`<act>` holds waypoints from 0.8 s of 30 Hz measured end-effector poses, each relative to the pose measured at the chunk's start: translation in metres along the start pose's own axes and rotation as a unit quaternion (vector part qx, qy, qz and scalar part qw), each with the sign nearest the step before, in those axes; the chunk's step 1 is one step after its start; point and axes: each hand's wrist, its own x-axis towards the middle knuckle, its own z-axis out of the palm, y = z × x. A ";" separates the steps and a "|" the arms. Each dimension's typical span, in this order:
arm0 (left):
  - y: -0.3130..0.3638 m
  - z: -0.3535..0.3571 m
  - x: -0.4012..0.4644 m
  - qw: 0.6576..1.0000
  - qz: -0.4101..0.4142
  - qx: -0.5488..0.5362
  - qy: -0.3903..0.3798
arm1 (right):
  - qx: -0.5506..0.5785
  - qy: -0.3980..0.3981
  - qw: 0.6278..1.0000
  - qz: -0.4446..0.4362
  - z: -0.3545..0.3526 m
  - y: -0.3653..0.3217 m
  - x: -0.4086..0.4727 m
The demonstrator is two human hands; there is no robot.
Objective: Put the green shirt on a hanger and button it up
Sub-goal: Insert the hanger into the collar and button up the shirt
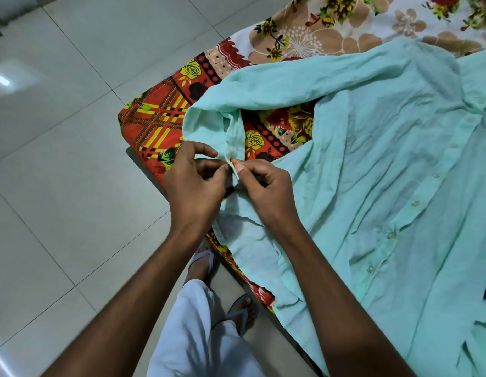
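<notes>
Down at the bottom of the frame, pale trousers [198, 336] and flip-flops [240, 312] stand on the tiled floor [59, 186], and just above them at centre the left hand [194, 183] and right hand [266, 189] meet fingertip to fingertip, each grip pinching the cuff [232, 148] of a sleeve between thumb and forefinger. That sleeve belongs to the green shirt [386, 172], lying spread across the right half of the frame on the bed, its front placket with a row of buttons [414, 204] running diagonally. Beyond it, the floral bedsheet [304, 39] fills the upper right.
</notes>
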 end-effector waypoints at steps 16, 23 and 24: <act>-0.005 -0.002 0.004 0.999 -0.018 -0.020 -0.028 | -0.083 0.054 0.995 -0.019 0.009 -0.007 0.004; -0.006 -0.004 0.008 0.999 -0.005 -0.013 -0.045 | -0.196 0.039 0.971 -0.129 0.007 -0.008 0.012; -0.007 -0.005 0.010 0.998 -0.015 -0.028 -0.054 | -0.218 0.039 0.964 -0.150 0.007 -0.007 0.012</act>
